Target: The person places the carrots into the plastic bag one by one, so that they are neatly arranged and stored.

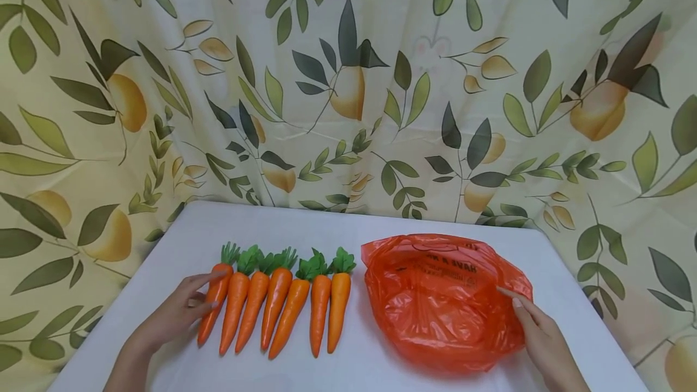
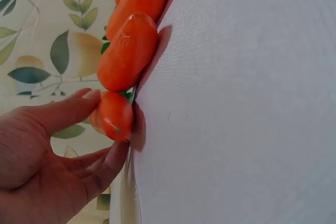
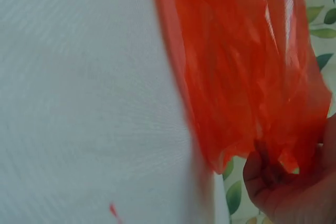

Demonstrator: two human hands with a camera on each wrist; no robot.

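Note:
Several orange carrots with green tops lie in a row on the white table. At the row's left end, my left hand point(image 1: 176, 310) pinches the outermost carrot point(image 1: 215, 302) between thumb and fingers; the left wrist view shows this carrot point(image 2: 115, 115) tip-on, with a neighbouring carrot point(image 2: 128, 51) close beside it. To the right of the row sits a red plastic bag point(image 1: 435, 313), its mouth spread wide and dark print showing on the inside. My right hand point(image 1: 544, 337) holds the bag's right edge, some fingertips hidden behind the red film point(image 3: 247, 77) in the right wrist view.
The white tabletop point(image 1: 370, 374) runs back to a curtain point(image 1: 348, 156) printed with leaves and fruit, which hangs along the rear and sides. The bag stands just right of the rightmost carrot point(image 1: 339, 313). A small red scrap or mark point(image 3: 114, 211) shows in the right wrist view.

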